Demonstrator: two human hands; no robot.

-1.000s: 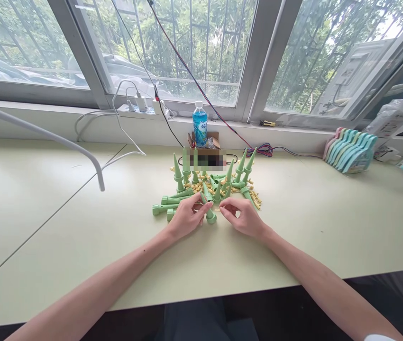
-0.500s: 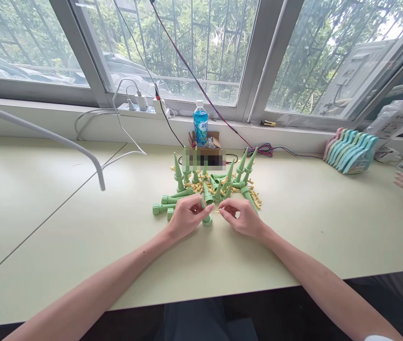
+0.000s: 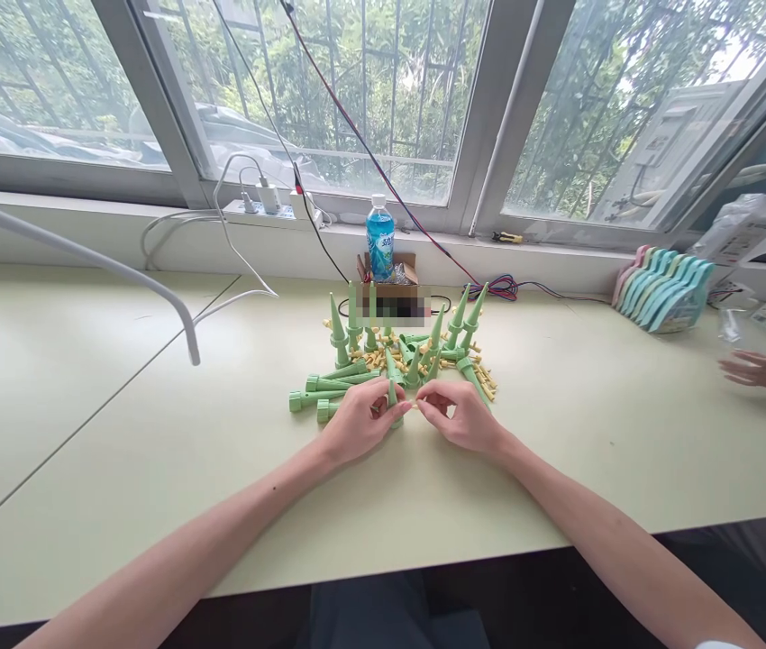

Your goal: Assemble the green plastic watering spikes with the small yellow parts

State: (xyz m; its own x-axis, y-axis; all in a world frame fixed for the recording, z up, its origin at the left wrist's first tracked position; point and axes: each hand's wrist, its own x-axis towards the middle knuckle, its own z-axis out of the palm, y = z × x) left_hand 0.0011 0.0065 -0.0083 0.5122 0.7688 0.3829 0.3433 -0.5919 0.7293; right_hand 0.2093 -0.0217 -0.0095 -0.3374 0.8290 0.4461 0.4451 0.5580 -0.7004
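My left hand [image 3: 360, 418] is closed around a green plastic spike [image 3: 393, 397], which stands upright with its pointed tip up and its wide end low over the table. Opposite it, my right hand [image 3: 459, 415] pinches a small yellow piece [image 3: 414, 405] between thumb and fingertips, close to the spike's side. Whether the piece touches the spike I cannot tell. Behind my hands, several more green spikes [image 3: 338, 335] stand upright, and others [image 3: 329, 382] lie on their sides. A heap of small yellow pieces [image 3: 484, 383] is scattered among them.
A blue bottle [image 3: 380, 239] sits in a small cardboard box [image 3: 410, 266] by the window ledge. To the right are pastel plastic hangers [image 3: 667, 288] and another person's hand [image 3: 765, 374]. A white tube [image 3: 140, 270] reaches over the table [image 3: 119, 505] from the left.
My hands have come closer together, and the yellow piece is now nearer the spike. At the right, the other person's hand has moved further into view, and a light-blue item has appeared beside it.
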